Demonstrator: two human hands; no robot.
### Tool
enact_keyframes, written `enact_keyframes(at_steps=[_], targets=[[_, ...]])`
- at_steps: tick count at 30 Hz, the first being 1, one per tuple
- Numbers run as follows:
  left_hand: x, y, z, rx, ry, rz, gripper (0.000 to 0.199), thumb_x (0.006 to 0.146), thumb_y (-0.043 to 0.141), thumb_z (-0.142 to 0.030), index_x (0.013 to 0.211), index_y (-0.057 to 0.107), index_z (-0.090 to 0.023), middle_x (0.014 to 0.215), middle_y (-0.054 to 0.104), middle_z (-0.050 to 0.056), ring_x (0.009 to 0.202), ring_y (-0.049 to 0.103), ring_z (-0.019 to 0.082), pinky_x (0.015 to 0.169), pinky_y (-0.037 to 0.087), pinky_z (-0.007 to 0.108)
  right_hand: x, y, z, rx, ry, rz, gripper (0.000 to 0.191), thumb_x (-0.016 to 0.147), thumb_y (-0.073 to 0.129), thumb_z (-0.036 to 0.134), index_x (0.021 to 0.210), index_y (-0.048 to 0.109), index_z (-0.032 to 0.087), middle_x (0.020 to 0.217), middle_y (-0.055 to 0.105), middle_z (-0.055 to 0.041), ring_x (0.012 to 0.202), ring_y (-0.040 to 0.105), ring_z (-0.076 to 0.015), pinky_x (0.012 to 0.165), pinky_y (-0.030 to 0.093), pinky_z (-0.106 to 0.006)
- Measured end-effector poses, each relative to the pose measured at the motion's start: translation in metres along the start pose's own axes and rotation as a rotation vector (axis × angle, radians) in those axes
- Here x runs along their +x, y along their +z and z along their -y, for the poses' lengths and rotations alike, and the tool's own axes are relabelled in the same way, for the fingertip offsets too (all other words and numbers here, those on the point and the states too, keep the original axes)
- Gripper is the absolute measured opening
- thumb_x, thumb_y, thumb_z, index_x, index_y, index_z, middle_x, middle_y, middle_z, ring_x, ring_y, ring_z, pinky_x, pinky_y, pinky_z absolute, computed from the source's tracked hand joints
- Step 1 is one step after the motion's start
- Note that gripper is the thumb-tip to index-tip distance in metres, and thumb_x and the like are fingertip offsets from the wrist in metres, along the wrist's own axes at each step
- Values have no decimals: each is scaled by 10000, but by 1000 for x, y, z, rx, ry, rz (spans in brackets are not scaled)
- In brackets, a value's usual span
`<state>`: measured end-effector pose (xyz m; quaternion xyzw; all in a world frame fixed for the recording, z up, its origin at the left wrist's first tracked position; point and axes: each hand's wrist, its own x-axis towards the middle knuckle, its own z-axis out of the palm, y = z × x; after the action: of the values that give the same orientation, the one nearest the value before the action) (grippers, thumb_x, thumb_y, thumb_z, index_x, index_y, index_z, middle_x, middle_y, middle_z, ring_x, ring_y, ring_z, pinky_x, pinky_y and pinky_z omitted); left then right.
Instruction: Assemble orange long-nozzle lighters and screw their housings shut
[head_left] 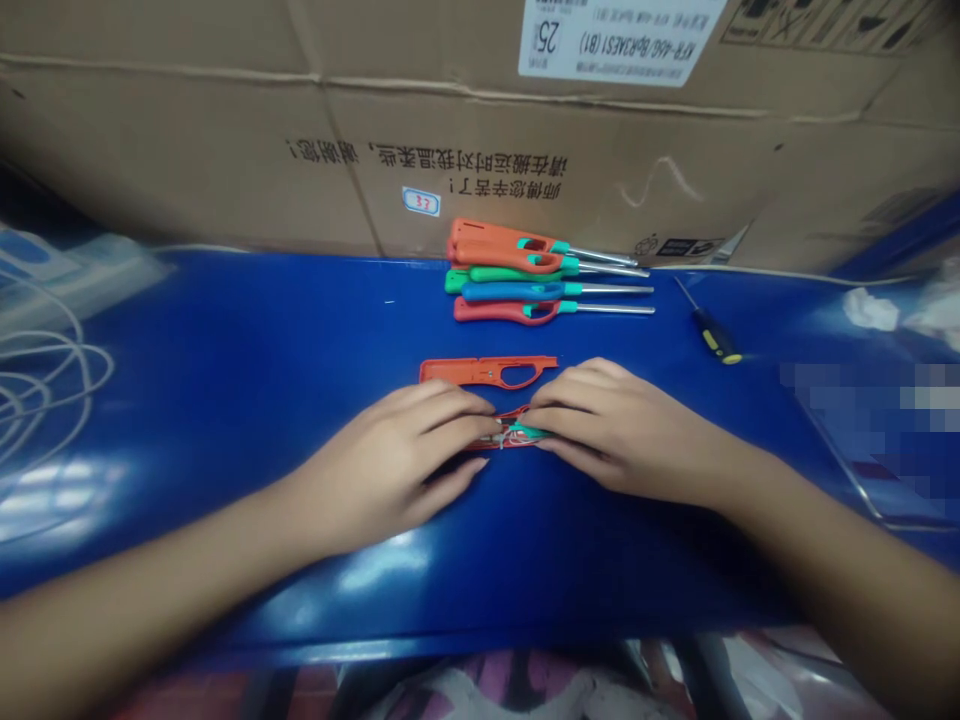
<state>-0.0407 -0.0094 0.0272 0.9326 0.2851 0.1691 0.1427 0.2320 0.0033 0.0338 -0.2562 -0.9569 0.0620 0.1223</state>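
An opened red-orange stick lighter [491,442] lies on the blue table between my hands, with thin wires and a teal trigger [525,431] showing inside its half shell. My left hand [409,455] is closed over the left end of this shell, its fingertips at the inner parts. From the other side, my right hand [626,425] grips around the teal trigger, fingers pressed together. My fingers cover both ends of the lighter. Just beyond them rests the matching orange half shell [461,372], loose, its inner side up.
Several assembled stick lighters [517,290] lie stacked farther back, metal tubes pointing right. A black-and-yellow screwdriver [712,335] is right of them. A large cardboard box [247,170] stands along the back. Coiled white cable [45,380] lies at left, crumpled white tissue [870,309] at right.
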Motion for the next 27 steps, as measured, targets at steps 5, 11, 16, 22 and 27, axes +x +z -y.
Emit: enact_keyframes(at_steps=[5, 11, 16, 22, 27], targets=[[-2, 12, 1, 33, 16, 53, 384, 1015, 488, -239, 1394, 545, -255, 1382, 587, 56, 1280, 524, 233, 1100, 433, 421, 0, 0, -2, 111, 72, 23, 245, 1009, 505, 252, 1198, 656, 210, 1176, 684, -68, 1098, 610, -191, 948, 429, -376], [-3, 11, 1, 45, 46, 64, 422, 1013, 467, -204, 1422, 536, -282, 1390, 581, 73, 1270, 536, 256, 1064, 474, 441, 1, -1, -1, 146, 99, 39, 251, 1004, 493, 216, 1185, 667, 227, 1181, 684, -62, 1104, 609, -193, 955, 423, -382], [-2, 11, 0, 45, 62, 61, 440, 1012, 464, -200, 1438, 528, -287, 1386, 575, 98, 1256, 530, 275, 1038, 489, 465, 2, -1, 1, 113, 87, 29, 263, 1006, 483, 210, 1193, 668, 220, 1170, 689, -73, 1096, 612, -199, 937, 434, -387], [-2, 13, 0, 33, 26, 83, 440, 1015, 450, -197, 1440, 522, -283, 1378, 554, 100, 1269, 504, 274, 1048, 464, 464, 2, -2, 1, 114, 86, 49, 249, 1004, 483, 205, 1181, 658, 220, 1179, 683, -67, 1096, 610, -197, 937, 428, -378], [-1, 14, 0, 2, 7, 78, 451, 997, 466, -179, 1434, 524, -270, 1363, 543, 108, 1275, 494, 273, 1045, 454, 453, 1, -3, 0, 108, 74, 54, 245, 994, 507, 210, 1194, 648, 214, 1189, 679, -69, 1093, 613, -197, 938, 429, -375]])
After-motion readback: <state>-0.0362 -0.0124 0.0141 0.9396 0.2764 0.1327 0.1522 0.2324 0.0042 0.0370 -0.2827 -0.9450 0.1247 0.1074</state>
